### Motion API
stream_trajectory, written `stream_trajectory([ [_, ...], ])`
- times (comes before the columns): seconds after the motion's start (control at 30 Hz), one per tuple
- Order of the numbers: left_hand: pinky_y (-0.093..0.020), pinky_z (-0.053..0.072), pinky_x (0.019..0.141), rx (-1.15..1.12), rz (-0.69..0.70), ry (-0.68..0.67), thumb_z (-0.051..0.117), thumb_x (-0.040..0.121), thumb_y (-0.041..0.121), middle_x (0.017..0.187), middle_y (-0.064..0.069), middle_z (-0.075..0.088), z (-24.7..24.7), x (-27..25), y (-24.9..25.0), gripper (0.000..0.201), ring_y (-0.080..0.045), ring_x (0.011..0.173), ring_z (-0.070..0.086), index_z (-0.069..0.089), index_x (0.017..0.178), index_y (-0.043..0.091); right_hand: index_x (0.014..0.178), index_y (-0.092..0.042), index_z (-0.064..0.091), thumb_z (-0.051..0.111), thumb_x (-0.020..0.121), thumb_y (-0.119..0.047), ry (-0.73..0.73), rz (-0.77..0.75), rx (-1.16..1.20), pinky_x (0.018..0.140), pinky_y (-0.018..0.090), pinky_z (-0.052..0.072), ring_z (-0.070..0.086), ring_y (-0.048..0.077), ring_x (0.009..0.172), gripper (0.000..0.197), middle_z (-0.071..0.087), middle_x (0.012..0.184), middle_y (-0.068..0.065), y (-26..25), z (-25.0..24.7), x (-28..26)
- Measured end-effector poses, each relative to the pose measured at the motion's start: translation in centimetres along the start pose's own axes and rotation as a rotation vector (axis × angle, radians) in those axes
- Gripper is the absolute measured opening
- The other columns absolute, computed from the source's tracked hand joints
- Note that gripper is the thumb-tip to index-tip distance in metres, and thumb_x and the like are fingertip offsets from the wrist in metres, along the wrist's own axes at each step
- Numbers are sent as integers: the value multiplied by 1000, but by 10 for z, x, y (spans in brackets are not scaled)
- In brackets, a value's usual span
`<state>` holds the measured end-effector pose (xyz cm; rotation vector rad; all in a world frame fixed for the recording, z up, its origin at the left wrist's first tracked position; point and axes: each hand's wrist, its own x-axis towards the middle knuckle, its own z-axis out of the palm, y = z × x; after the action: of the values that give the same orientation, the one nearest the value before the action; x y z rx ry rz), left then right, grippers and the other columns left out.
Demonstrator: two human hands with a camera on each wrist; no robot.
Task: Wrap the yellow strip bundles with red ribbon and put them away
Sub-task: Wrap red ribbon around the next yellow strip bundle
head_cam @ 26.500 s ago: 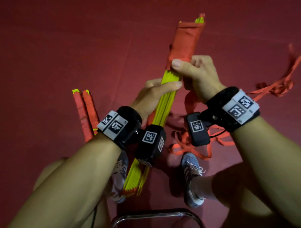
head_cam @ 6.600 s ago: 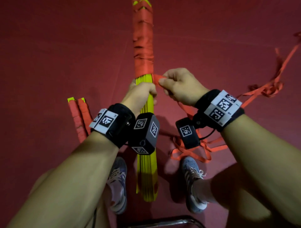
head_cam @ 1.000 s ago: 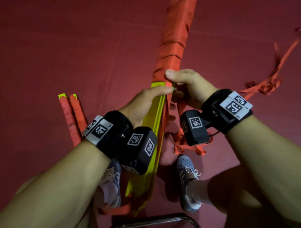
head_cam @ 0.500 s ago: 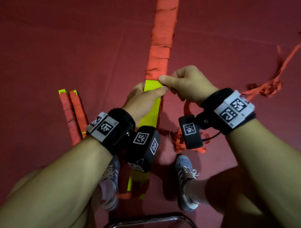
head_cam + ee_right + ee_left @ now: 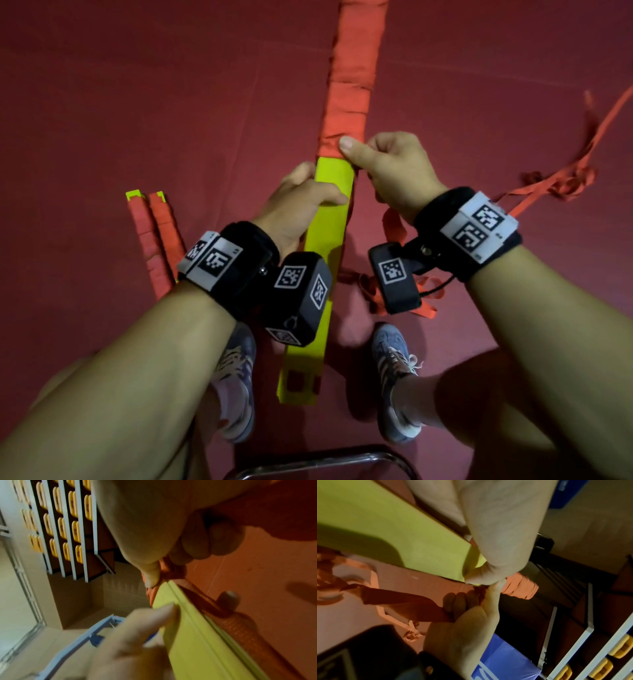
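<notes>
Head view: the yellow strip bundle [image 5: 330, 219] runs near-to-far over the floor [image 5: 137, 85], its far half wound in red ribbon [image 5: 349, 78]. Left hand [image 5: 301, 205] grips the bare yellow; right hand [image 5: 390, 168] pinches ribbon at the wrap's edge. Bundle seems light and stiff, ribbon limp, so hold just beside the wrap.

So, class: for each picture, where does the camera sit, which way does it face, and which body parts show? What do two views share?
Head: on the head, facing down at the red floor; both forearms, left hand, right hand, legs and shoes show.
Left wrist: on the left wrist, facing along the palm at the yellow strip bundle; both hands show.
Right wrist: on the right wrist, facing along the thumb pressing the red ribbon; both hands show.
Shared: both wrist views catch a rack of yellow-handled drawers.
</notes>
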<state>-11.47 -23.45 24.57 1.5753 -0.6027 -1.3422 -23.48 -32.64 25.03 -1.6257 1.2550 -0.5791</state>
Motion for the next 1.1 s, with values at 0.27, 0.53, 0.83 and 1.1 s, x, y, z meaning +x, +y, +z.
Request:
stream_trajectory([
  [0.27,-52,57,65,286,108,118,78,68,30,74,-3,62,0,4,-8,36,-30,68,66,54,95,26,61,-9,56,60,100,-38,-135,31,-60,39,22,37,48,14,31,49,52,39,2,1,-5,0],
  [0.53,-41,55,71,478,220,124,69,84,13,83,1,63,2,4,-14,35,-12,72,63,44,105,26,75,-12,60,64,76,-77,-125,126,-278,55,31,35,55,22,72,65,60,76,5,-10,6,-14],
  [0.83,-19,39,44,-67,-39,-89,61,89,25,60,2,55,-10,-4,18,15,-10,48,51,58,99,14,62,-16,56,75,73,-47,-257,207,375,44,24,18,18,13,42,37,25,51,-3,-8,-6,-6],
  [1.1,-29,53,59,-236,-98,-290,53,95,36,74,-8,60,-5,-17,21,32,-21,67,59,66,100,8,55,-18,56,78,77,-40,-385,115,415,49,30,11,31,10,38,39,46,49,-1,-16,-10,-10],
])
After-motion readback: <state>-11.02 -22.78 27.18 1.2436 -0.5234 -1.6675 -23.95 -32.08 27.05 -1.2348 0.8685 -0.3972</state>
